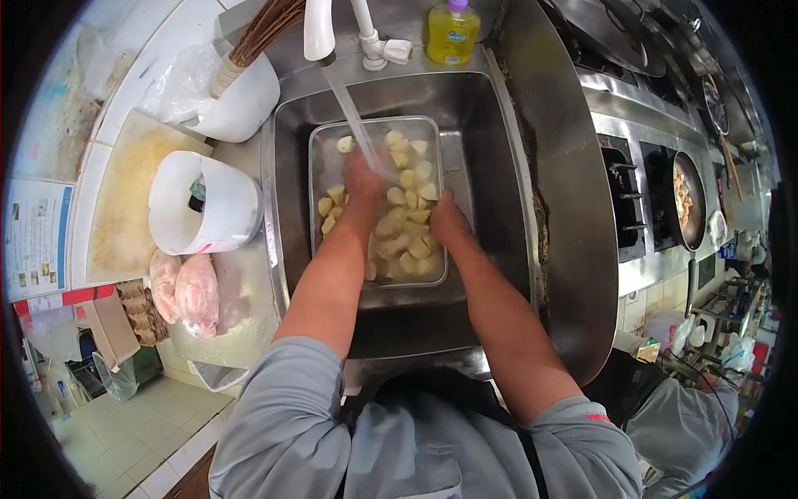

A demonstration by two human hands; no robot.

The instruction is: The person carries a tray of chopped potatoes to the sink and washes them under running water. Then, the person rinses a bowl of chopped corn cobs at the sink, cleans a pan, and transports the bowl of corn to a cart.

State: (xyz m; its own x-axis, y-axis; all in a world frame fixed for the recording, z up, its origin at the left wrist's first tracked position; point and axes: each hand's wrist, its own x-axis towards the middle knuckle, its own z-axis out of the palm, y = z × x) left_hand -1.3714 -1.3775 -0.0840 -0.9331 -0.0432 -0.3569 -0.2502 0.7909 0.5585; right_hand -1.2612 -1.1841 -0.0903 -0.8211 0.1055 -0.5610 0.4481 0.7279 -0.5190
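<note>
In the metal sink [465, 108] sits a rectangular metal tray [438, 137] holding water and several pale yellow potato pieces [413, 218]. My left hand [363, 179] is in the tray near the running water from the white faucet [319, 32], its fingers smeared by motion and spray. At the tray's right edge is my right hand [449, 218], with its fingers bent around the rim. The stream falls beside my left hand, onto the upper middle of the tray.
Left of the sink stand a white bucket [170, 208], a cut white container [249, 104] and bagged raw meat [197, 293]. A yellow soap bottle [453, 35] is behind the sink. On the right, a pan [688, 200] rests on the stove; another person [686, 424] is at lower right.
</note>
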